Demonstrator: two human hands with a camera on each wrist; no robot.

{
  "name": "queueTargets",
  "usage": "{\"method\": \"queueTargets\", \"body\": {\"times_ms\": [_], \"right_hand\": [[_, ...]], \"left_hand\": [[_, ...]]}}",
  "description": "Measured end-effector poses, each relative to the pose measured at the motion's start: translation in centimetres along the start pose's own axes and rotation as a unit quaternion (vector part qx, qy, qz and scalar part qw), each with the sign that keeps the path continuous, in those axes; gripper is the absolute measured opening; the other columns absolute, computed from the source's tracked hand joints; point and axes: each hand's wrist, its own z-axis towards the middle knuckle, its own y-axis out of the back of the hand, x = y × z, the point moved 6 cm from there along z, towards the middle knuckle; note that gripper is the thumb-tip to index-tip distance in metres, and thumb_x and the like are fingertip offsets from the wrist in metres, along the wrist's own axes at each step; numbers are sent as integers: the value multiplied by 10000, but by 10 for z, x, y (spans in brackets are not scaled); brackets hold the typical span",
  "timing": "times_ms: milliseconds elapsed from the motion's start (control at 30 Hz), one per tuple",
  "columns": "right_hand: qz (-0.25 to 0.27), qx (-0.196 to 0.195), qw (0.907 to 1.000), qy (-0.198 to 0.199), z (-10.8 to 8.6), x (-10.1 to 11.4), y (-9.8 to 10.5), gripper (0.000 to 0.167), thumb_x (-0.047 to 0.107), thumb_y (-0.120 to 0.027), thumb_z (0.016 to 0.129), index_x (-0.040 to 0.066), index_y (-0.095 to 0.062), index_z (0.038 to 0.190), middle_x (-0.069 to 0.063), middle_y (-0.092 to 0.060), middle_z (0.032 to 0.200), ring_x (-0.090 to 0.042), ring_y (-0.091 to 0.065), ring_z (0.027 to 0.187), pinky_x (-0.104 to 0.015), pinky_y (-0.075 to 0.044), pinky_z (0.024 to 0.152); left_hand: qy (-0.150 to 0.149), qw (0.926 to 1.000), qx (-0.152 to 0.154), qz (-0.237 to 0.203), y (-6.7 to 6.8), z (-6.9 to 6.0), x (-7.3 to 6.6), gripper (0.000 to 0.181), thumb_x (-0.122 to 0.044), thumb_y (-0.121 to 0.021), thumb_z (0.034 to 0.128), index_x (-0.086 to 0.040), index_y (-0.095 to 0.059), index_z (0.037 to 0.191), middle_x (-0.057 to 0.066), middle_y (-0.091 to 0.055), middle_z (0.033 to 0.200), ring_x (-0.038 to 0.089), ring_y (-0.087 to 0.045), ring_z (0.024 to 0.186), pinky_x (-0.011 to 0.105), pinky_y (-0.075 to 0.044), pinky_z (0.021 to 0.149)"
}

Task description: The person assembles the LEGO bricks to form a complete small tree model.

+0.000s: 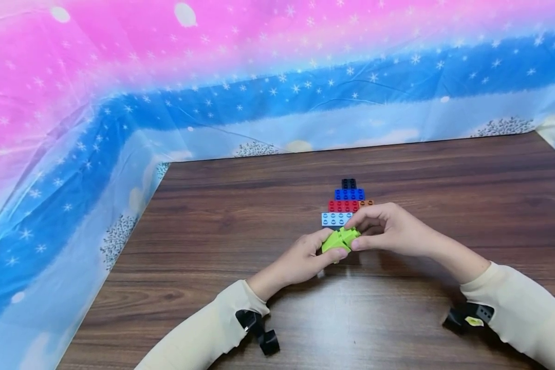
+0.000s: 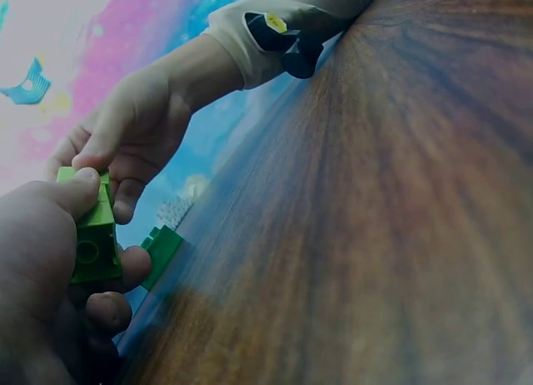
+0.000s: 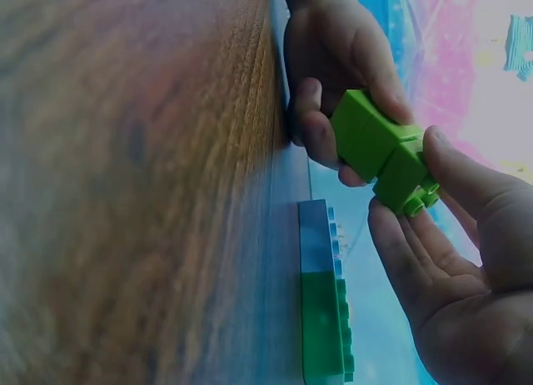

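Lime-green toy building bricks are held up between both hands, just above the table. My left hand grips the larger lime piece between thumb and fingers. With thumb and fingertips my right hand pinches the smaller lime piece, which has studs. The two pieces touch at an angle; whether they are locked together I cannot tell. Behind the hands lie rows of bricks: light blue, red, orange, blue and black. A green brick adjoins the light blue one, hidden in the head view.
The bricks lie on a dark wood-grain table. A pink and blue patterned cloth hangs along its back and left edges. Black wrist mounts stick out from both cream sleeves over the table.
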Motion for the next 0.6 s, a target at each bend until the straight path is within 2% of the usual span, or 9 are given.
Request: {"method": "queueTargets", "body": {"times_ms": [467, 600], "right_hand": [[147, 75, 9998, 71, -2, -3, -3, 218, -1, -790, 931, 15, -761, 1146, -93, -773, 1036, -194, -753, 937, -332, -624, 808], [172, 58, 9998, 89, -2, -4, -4, 217, 1, -787, 934, 18, -759, 1148, -90, -777, 1032, -198, -754, 930, -334, -627, 795]], "left_hand": [[-20, 9997, 203, 137, -2, -2, -2, 170, -264, -603, 1096, -97, -621, 1115, -31, -564, 802, 52, -481, 648, 221, -419, 609], [-22, 9998, 178, 100, -2, -2, -1, 160, -255, -602, 1096, -96, -618, 1107, -24, -569, 813, 54, -482, 655, 225, -424, 616]]}}
